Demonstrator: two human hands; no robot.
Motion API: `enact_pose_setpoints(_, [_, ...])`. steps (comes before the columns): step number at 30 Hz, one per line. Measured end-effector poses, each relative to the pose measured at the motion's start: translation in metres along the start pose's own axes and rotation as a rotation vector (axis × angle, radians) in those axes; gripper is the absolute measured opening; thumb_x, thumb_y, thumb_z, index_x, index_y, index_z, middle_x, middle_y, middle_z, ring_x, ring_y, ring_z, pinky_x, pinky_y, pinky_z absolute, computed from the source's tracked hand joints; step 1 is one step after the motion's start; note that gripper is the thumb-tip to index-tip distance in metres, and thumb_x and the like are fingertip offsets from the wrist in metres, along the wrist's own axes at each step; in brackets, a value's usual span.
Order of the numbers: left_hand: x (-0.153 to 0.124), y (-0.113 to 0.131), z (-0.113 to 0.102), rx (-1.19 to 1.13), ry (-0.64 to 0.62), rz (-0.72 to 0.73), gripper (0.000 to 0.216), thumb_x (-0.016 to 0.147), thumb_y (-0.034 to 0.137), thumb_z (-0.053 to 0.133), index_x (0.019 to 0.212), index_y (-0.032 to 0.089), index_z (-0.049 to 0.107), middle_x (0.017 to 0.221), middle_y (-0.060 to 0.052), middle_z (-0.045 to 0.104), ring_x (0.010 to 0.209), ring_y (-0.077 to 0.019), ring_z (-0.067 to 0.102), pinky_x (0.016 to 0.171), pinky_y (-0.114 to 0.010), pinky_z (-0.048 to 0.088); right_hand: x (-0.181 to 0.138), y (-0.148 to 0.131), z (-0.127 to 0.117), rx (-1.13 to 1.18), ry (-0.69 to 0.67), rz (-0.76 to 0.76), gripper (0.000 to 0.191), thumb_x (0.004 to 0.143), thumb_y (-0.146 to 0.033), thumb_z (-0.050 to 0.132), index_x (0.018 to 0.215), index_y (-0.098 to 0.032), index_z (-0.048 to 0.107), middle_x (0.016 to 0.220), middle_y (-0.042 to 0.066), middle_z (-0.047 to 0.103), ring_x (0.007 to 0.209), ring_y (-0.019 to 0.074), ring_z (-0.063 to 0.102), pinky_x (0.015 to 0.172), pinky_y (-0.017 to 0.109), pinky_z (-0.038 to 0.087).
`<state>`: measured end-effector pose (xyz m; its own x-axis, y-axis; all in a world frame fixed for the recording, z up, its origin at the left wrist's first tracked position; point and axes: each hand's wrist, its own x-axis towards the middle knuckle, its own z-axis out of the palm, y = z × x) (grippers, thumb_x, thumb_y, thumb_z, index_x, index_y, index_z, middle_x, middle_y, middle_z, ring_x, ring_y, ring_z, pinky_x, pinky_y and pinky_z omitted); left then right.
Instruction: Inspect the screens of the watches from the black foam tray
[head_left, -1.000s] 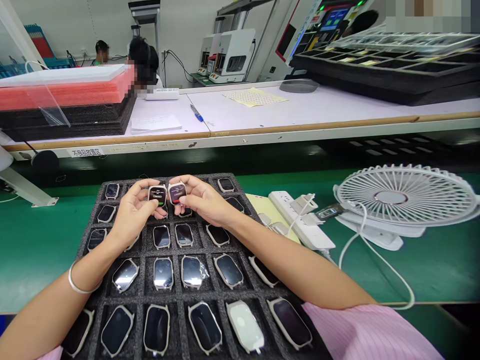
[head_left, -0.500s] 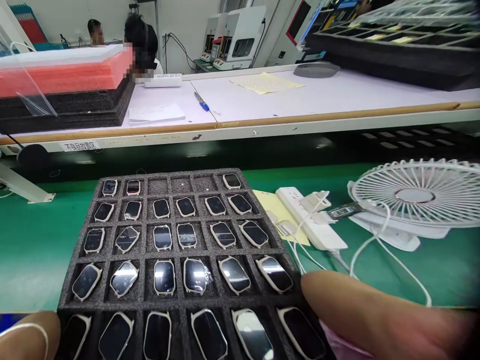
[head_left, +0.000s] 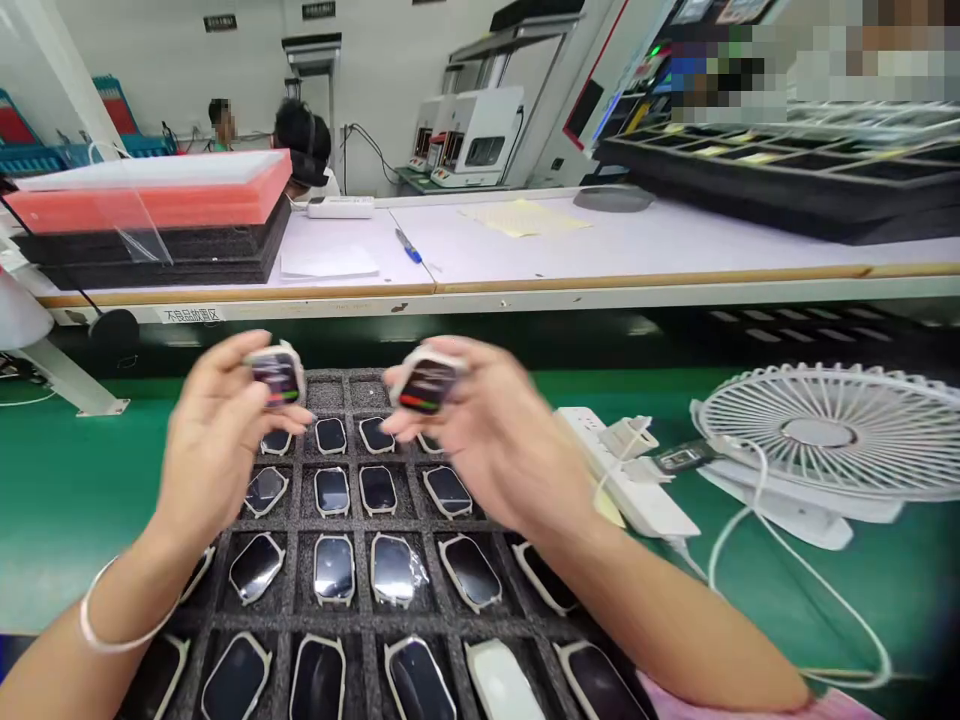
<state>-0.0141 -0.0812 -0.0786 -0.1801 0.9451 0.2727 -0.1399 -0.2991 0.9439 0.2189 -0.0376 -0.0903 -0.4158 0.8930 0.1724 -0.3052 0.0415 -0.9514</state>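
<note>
My left hand (head_left: 206, 440) is closed round the edges of a smartwatch body without a strap (head_left: 280, 376). Its screen is lit, with a small coloured band low on it. In my right hand (head_left: 499, 435) is a second strapless smartwatch body (head_left: 427, 383), also lit and slightly blurred. Both are held above the far rows of a dark foam tray (head_left: 292, 570). Beneath my hands, the tray's compartments hold several more watch bodies with dark screens, such as one watch body (head_left: 334, 570) near the middle. My hands and forearms hide parts of the tray.
To the right are a white power strip (head_left: 630, 480) with plugs and cables, and a white fan (head_left: 821, 435). Behind, a raised shelf (head_left: 517, 255) carries stacked pink and black foam (head_left: 150, 205), papers, a blue pen (head_left: 409, 247) and a black divided tray (head_left: 780, 195). A person sits beyond it.
My hands have come from the tray's near sides to above its far end. Each has taken hold of a watch body, now lit. The camera view has tilted up a little.
</note>
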Motion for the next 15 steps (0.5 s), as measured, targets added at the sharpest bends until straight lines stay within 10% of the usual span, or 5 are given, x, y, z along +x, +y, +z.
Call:
enact_pose_setpoints(4, [0.012,-0.012,0.016,0.021,-0.091,-0.219,0.058,0.074,0.017,0.074,0.128,0.016,0.054,0.090,-0.002,0.069,0.065,-0.0110,0.067,0.061,-0.020,0.056,0.021,0.027,0.008,0.169,-0.075,0.175,0.042,0.084,-0.026,0.074,0.122,-0.023,0.055,0.102,0.005,0.070,0.074,0.0155,0.070,0.068,0.029,0.055])
enact_pose_setpoints(15, [0.006,-0.035,0.019,0.107,-0.176,-0.177,0.042,0.077,0.021,0.072,0.113,0.018,0.052,0.095,0.000,0.067,0.064,-0.0085,0.067,0.060,-0.019,0.057,0.026,0.040,0.003,0.121,-0.120,0.138,0.052,0.075,-0.012,0.067,0.124,-0.019,0.053,0.086,-0.002,0.066,0.068,0.0114,0.065,0.063,0.024,0.049])
